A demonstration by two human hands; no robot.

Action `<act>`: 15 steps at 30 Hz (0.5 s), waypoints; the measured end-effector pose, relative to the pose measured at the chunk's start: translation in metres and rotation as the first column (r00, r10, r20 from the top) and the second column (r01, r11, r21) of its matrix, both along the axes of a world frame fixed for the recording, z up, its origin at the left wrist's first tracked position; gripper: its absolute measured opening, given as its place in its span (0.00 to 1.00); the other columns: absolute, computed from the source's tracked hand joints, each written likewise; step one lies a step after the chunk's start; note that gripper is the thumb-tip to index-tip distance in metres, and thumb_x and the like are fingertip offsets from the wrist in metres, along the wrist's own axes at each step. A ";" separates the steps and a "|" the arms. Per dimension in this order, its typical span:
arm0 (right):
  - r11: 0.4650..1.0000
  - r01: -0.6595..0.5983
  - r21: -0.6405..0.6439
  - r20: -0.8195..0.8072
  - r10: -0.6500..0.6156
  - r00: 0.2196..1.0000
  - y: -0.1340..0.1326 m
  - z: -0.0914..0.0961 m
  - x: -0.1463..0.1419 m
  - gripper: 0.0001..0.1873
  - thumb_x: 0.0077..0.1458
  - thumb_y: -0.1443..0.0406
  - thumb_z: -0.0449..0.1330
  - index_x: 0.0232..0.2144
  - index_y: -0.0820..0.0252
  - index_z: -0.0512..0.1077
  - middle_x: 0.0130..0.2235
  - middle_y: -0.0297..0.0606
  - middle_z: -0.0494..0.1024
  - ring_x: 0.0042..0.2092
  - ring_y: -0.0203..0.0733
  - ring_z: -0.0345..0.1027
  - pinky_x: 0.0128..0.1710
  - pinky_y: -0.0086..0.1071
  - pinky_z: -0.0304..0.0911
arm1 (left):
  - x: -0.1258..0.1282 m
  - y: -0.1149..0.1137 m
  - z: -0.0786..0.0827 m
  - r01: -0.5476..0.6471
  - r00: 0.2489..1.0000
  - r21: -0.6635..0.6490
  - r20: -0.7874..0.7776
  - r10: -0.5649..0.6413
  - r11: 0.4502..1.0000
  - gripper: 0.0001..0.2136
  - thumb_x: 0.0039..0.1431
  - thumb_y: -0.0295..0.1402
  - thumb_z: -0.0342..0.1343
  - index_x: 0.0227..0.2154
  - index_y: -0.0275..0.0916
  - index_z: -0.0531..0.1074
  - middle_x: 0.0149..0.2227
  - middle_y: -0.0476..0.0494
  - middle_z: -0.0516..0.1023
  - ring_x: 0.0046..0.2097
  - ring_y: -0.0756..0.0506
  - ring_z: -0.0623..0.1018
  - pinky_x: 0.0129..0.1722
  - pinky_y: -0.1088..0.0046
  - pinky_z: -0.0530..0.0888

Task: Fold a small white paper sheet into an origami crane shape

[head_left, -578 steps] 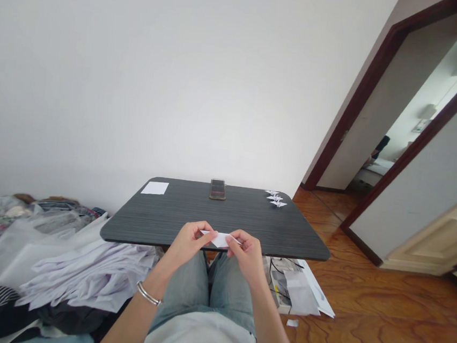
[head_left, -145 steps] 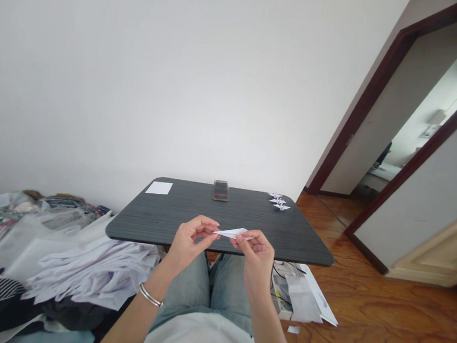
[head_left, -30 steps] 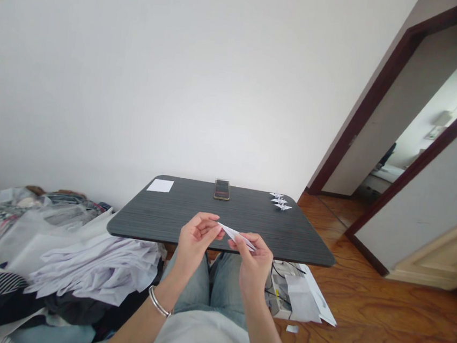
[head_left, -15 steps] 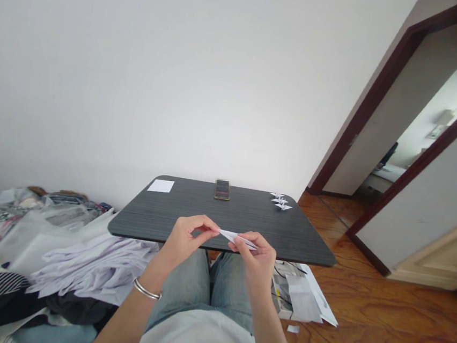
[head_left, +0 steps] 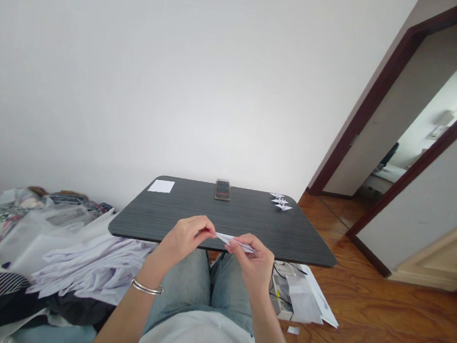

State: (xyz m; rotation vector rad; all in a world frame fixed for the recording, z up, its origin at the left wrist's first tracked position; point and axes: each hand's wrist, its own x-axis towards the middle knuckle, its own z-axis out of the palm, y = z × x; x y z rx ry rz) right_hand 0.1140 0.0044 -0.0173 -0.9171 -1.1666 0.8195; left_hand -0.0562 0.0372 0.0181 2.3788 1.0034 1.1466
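Observation:
A narrow folded piece of white paper [head_left: 233,241] is held between both my hands just above the near edge of the dark table [head_left: 224,219]. My left hand [head_left: 184,238] pinches its left tip with thumb and fingers closed. My right hand [head_left: 253,256] grips the right part, fingers curled around it. A silver bracelet [head_left: 146,287] sits on my left wrist. My knees in jeans lie under the hands.
On the table's far side lie a white paper sheet [head_left: 161,186], a phone [head_left: 222,190] and three small paper cranes [head_left: 281,202]. Piled clothes and bags [head_left: 43,250] fill the left floor. Papers and cables [head_left: 301,294] lie right of the table. An open doorway [head_left: 408,156] is right.
The folded paper has come down from a tilted position to nearly level, and both hands have sunk slightly toward the table's near edge. My left forearm has swung left.

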 end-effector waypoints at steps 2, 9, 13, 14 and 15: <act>1.000 -0.006 -0.014 -0.017 0.006 1.000 0.001 -0.001 0.000 0.06 0.44 0.63 0.64 0.23 0.61 0.73 0.18 0.33 0.74 0.24 0.40 0.70 0.22 0.29 0.66 | 0.000 0.000 0.000 -0.001 1.000 0.003 -0.012 0.001 1.000 0.06 0.56 0.29 0.50 0.27 0.39 0.71 0.27 0.47 0.74 0.30 0.49 0.73 0.32 0.77 0.67; 0.999 -0.042 -0.030 -0.078 0.040 0.996 0.003 -0.003 0.000 0.06 0.43 0.64 0.65 0.22 0.62 0.73 0.21 0.34 0.76 0.23 0.38 0.70 0.21 0.28 0.65 | -0.004 0.000 0.002 0.023 0.999 -0.037 0.024 -0.022 0.999 0.06 0.55 0.32 0.52 0.25 0.38 0.71 0.26 0.47 0.74 0.30 0.49 0.72 0.32 0.76 0.66; 0.999 -0.045 -0.031 -0.152 0.040 0.988 0.006 -0.004 -0.003 0.06 0.42 0.65 0.66 0.21 0.62 0.72 0.21 0.34 0.75 0.25 0.37 0.69 0.26 0.28 0.64 | 0.005 0.001 -0.006 -0.005 0.951 -0.151 0.306 0.051 0.989 0.04 0.51 0.33 0.57 0.27 0.38 0.72 0.28 0.46 0.76 0.31 0.48 0.74 0.34 0.75 0.69; 0.998 -0.056 -0.029 -0.188 0.049 0.981 0.006 -0.005 -0.004 0.06 0.42 0.66 0.65 0.22 0.62 0.72 0.23 0.34 0.76 0.26 0.37 0.69 0.28 0.29 0.64 | 0.009 0.001 -0.010 0.009 0.911 -0.213 0.404 0.080 0.977 0.07 0.50 0.33 0.58 0.32 0.38 0.71 0.28 0.46 0.76 0.31 0.48 0.75 0.34 0.75 0.70; 0.997 -0.070 -0.026 -0.227 0.062 0.972 0.007 -0.006 -0.005 0.06 0.42 0.66 0.65 0.22 0.62 0.71 0.24 0.34 0.76 0.27 0.37 0.69 0.30 0.30 0.63 | 0.013 0.001 -0.013 0.027 0.873 -0.274 0.475 0.111 0.961 0.09 0.49 0.33 0.58 0.34 0.38 0.71 0.28 0.47 0.76 0.30 0.48 0.74 0.32 0.75 0.70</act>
